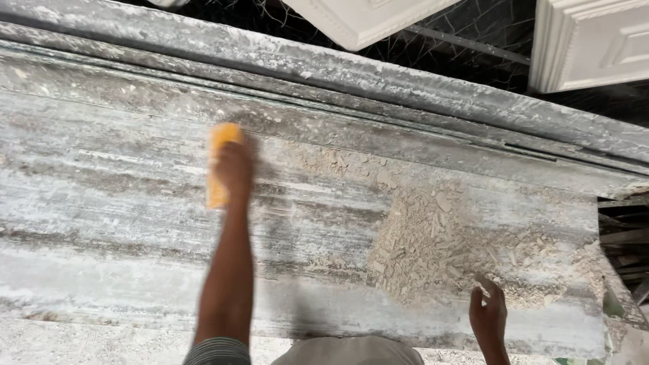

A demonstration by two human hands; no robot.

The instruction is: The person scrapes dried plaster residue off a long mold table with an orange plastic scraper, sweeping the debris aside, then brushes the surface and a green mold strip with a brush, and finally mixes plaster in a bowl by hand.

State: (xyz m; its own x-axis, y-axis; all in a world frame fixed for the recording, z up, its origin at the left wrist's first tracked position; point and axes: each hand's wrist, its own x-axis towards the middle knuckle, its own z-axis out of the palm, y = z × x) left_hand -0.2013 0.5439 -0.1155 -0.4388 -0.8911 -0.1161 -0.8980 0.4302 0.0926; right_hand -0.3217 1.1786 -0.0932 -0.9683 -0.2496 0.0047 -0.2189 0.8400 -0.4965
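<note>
My left hand (233, 169) is stretched out over a long grey, plaster-crusted slab (101, 203) and grips a flat yellow scraper (220, 165), which lies against the slab's surface; the hand and tool are blurred. My right hand (488, 312) rests near the slab's front edge, fingers loosely curled and dusty, beside a heap of dry plaster crumbs (446, 243). Whether it holds a crumb is unclear.
A raised ridge (378, 78) runs along the slab's far side. Two white moulded plaster pieces (588, 44) stand beyond it over dark netting. Wooden slats (625, 236) show past the slab's right end. Dusty ground lies at the lower left.
</note>
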